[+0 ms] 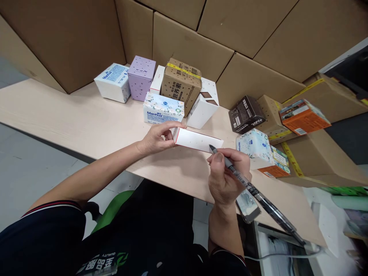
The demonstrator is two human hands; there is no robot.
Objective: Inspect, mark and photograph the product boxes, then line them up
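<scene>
My left hand (pixel 161 138) grips one end of a slim white box (pixel 198 140) with a red edge, thumb and fingers closed on it above the table. In my right hand (pixel 228 174) is a pen (pixel 258 195) with a grey front part and a clear, dark-printed barrel. Its tip lies over the white face of the box; whether it touches cannot be told. Just behind the box stands a blue-and-white tissue pack (pixel 163 108) marked Manhua. A phone (pixel 247 206) lies partly hidden under my right wrist.
Behind stand a purple box (pixel 141 78), a brown taped box (pixel 181 86), a white box (pixel 202 105) and another tissue pack (pixel 112 82). At right are a dark box (pixel 247 114), a floral pack (pixel 253 147) and an orange box (pixel 304 117). Large cartons (pixel 189 50) wall the back.
</scene>
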